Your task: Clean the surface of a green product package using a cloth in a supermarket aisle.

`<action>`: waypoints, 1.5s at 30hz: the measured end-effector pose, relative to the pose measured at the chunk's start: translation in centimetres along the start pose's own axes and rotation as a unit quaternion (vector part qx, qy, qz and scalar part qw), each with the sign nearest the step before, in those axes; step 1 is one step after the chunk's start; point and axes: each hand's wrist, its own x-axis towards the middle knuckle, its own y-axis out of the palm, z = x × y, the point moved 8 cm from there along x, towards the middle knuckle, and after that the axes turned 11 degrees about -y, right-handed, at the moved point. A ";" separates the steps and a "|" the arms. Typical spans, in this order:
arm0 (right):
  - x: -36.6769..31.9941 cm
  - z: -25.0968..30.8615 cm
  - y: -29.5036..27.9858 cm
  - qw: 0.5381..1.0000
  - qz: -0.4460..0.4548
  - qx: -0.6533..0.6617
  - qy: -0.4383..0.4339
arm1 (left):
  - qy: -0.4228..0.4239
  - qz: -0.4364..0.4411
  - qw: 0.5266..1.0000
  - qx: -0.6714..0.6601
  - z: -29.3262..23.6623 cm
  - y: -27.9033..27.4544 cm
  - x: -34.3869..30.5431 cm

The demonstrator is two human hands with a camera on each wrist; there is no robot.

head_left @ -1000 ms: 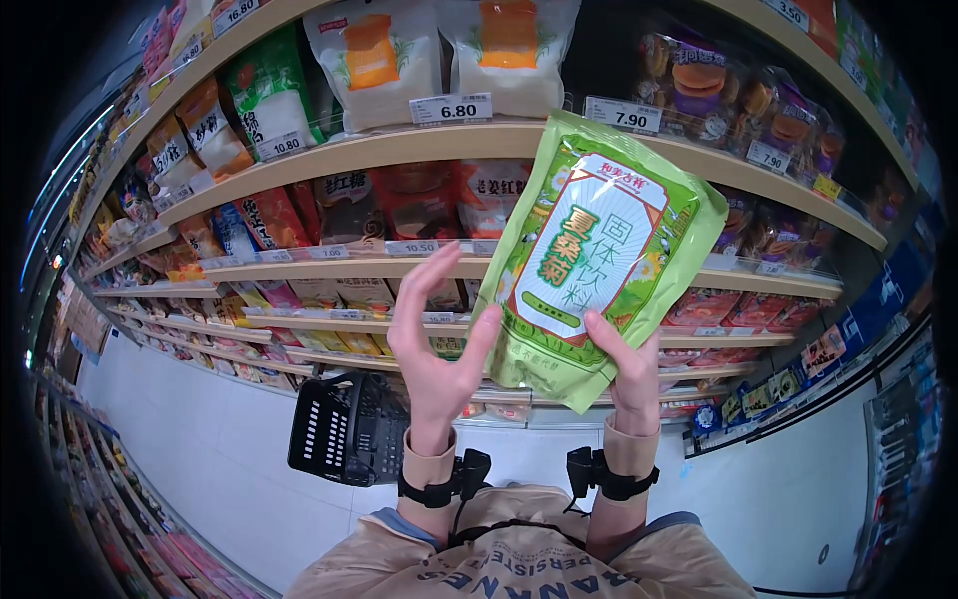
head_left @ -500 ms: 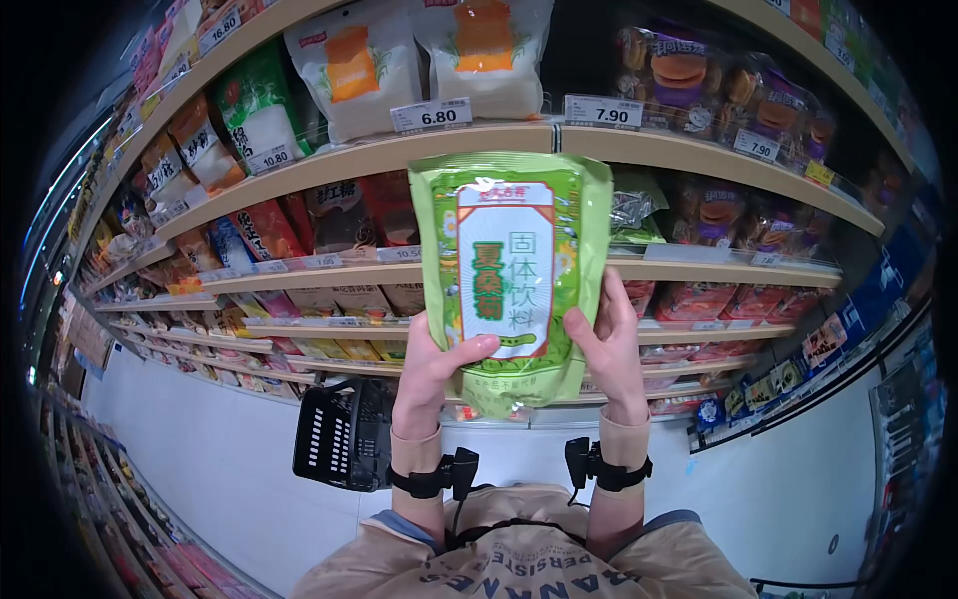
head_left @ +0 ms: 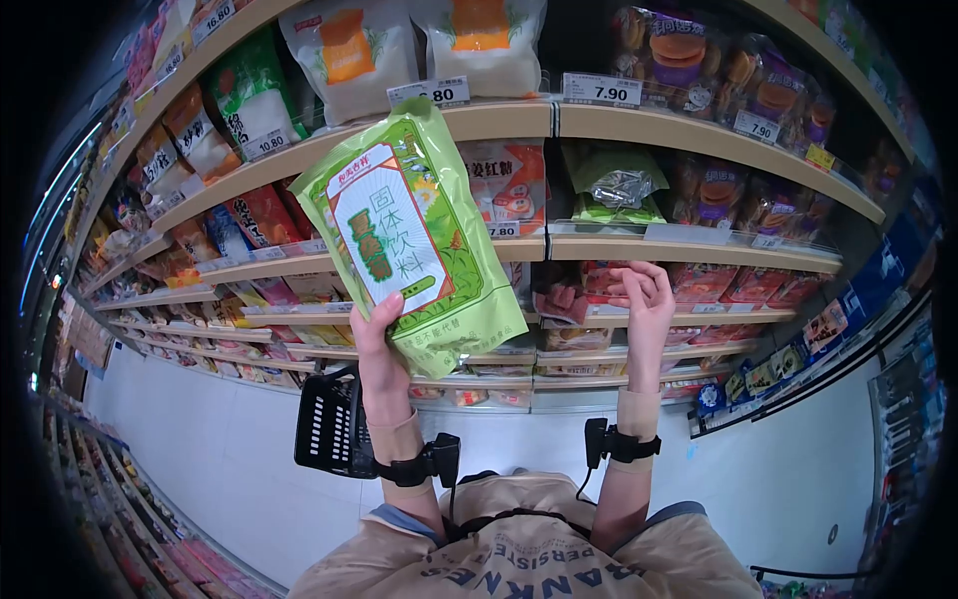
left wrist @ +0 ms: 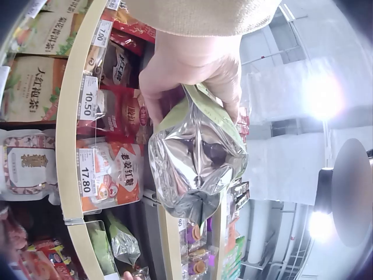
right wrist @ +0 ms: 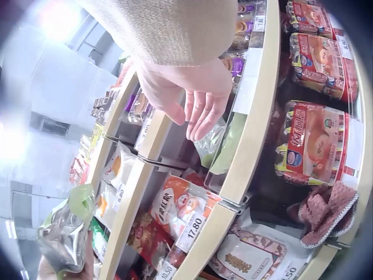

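In the head view my left hand (head_left: 379,349) grips a green pouch of solid drink (head_left: 409,240) by its lower left part, thumb across the printed front. The pouch leans to the left in front of the shelves. Seen from the left wrist, its silvery folded bottom (left wrist: 198,154) faces the camera, with fingers and thumb on opposite sides. My right hand (head_left: 649,309) holds nothing, its fingers loosely bent before the shelf. Above and left of it, another green pouch (head_left: 614,190) lies on the shelf, silver bottom outward. The right wrist view shows my right hand (right wrist: 186,93) beside that shelf.
Curved shelves carry bags of white sugar (head_left: 349,60), ginger brown sugar (head_left: 504,185) and packaged cakes (head_left: 674,60), with price tags along their edges. A black shopping basket (head_left: 334,424) is at lower left. A reddish cloth (right wrist: 326,213) lies on a lower shelf.
A second ago my right hand held the pouch; half a second ago both hands gripped it. Now the left hand alone holds it, farther left, and the right has let go and moved right.
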 end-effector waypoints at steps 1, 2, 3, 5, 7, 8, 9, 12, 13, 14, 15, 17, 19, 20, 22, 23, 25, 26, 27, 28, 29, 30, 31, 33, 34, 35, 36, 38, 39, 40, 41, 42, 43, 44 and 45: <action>0.0 -1.1 -0.5 1.000 -0.004 -0.019 0.000 | 0.009 -0.005 1.000 0.017 -0.3 0.0 -0.2; -0.2 -2.9 -0.8 1.000 -0.003 -0.020 0.005 | 0.017 -0.011 0.999 0.035 -0.6 0.1 -0.4; -0.2 -4.5 -1.1 0.995 0.018 -0.102 -0.016 | 0.014 -0.010 0.999 0.033 -0.7 0.3 -0.6; -0.9 -7.1 -0.6 0.968 0.077 -0.234 -0.053 | 0.011 -0.019 0.999 0.046 -0.7 -0.2 -0.9; -1.8 -10.1 0.6 0.942 0.126 -0.305 -0.054 | 0.014 -0.029 0.997 0.067 -0.9 -0.5 -1.2; -2.3 -11.8 1.5 0.909 0.172 -0.375 -0.056 | 0.014 -0.031 0.997 0.067 -1.1 -0.6 -1.3; -2.8 -13.4 1.9 0.909 0.174 -0.374 -0.056 | 0.019 -0.035 0.996 0.082 -1.3 -0.7 -1.5; -3.7 -16.5 3.7 0.872 0.199 -0.439 -0.087 | 0.027 -0.051 0.994 0.090 -2.0 -1.3 -2.0; -3.5 -17.5 3.8 0.866 0.193 -0.459 -0.051 | 0.032 -0.059 0.994 0.081 -2.3 -1.6 -2.1; -3.4 -18.4 3.7 0.858 0.188 -0.478 -0.014 | 0.031 -0.061 0.994 0.083 -2.5 -1.6 -2.2; -3.3 -18.6 4.0 0.858 0.190 -0.477 -0.011 | 0.030 -0.067 0.995 0.062 -2.8 -1.8 -2.5; -3.2 -19.0 4.2 0.829 0.172 -0.532 0.011 | 0.033 -0.081 0.995 0.044 -3.2 -2.4 -3.0; -2.8 -20.4 4.0 0.823 0.181 -0.539 0.004 | 0.041 -0.095 0.993 0.053 -3.6 -2.4 -3.4; -2.7 -21.2 3.9 0.815 0.184 -0.549 -0.004 | 0.048 -0.103 0.992 0.058 -4.0 -2.6 -3.5; -2.4 -21.5 3.7 0.810 0.172 -0.559 -0.044 | 0.052 -0.105 0.991 0.062 -4.2 -3.0 -3.6; -2.2 -21.9 3.6 0.827 0.184 -0.529 -0.049 | 0.053 -0.102 0.991 0.065 -4.3 -3.0 -3.5; -2.3 -21.9 3.3 0.842 0.193 -0.501 -0.052 | 0.047 -0.092 0.993 0.059 -4.4 -3.1 -3.3; -2.1 -21.2 2.7 0.865 0.154 -0.472 -0.080 | 0.042 -0.081 0.994 0.052 -4.4 -2.9 -3.2; -1.9 -20.0 2.3 0.884 0.113 -0.441 -0.108 | 0.041 -0.080 0.995 0.051 -4.4 -2.9 -3.1; -1.8 -19.4 2.2 0.883 0.112 -0.443 -0.108 | 0.042 -0.083 0.994 0.059 -4.4 -2.9 -3.0; -1.6 -18.8 2.0 0.909 0.109 -0.387 -0.114 | 0.042 -0.085 0.993 0.066 -4.3 -2.9 -2.9; -1.6 -17.9 1.7 0.931 0.104 -0.330 -0.118 | 0.039 -0.084 0.994 0.066 -4.2 -3.0 -2.8; -1.4 -17.0 1.6 0.938 0.113 -0.302 -0.125 | 0.035 -0.067 0.994 0.079 -3.9 -2.7 -2.6; -1.0 -15.5 1.0 0.961 0.137 -0.233 -0.058 | 0.032 -0.049 0.994 0.090 -3.6 -2.3 -2.4; -0.9 -14.7 1.1 0.974 0.160 -0.159 0.009 | 0.024 -0.051 0.993 0.101 -3.4 -2.0 -2.3; -0.3 -12.8 1.1 0.976 0.176 -0.128 -0.022 | 0.017 -0.054 0.992 0.114 -3.0 -1.5 -2.2; 0.3 -10.9 0.8 0.976 0.174 -0.131 -0.024 | 0.016 -0.051 0.992 0.111 -2.8 -1.1 -2.1; 1.3 -6.5 1.0 0.974 0.211 -0.079 -0.027 | -0.002 -0.028 0.996 0.087 -2.0 0.0 -1.8; 1.8 -4.0 1.1 0.975 0.212 -0.055 -0.037 | -0.011 -0.014 0.995 0.096 -1.6 0.5 -1.7; 2.1 -0.6 1.5 0.973 0.222 -0.027 -0.054 | -0.012 -0.011 0.995 0.094 -1.3 1.0 -1.6; 2.4 2.6 1.8 0.974 0.205 -0.021 -0.094 | -0.018 0.009 0.994 0.104 -0.9 1.9 -1.6; 2.6 5.6 2.2 0.973 0.188 -0.015 -0.134 | -0.023 0.029 0.993 0.114 -0.6 2.7 -1.6; 2.5 8.8 2.5 0.966 0.174 -0.032 -0.190 | -0.026 0.039 0.991 0.124 -0.3 3.2 -1.5; 2.3 11.7 2.9 0.955 0.159 -0.048 -0.245 | -0.022 0.054 0.989 0.137 -0.1 3.9 -1.5; 2.1 13.8 3.5 0.942 0.148 -0.060 -0.295 | -0.023 0.068 0.988 0.139 0.1 4.7 -1.6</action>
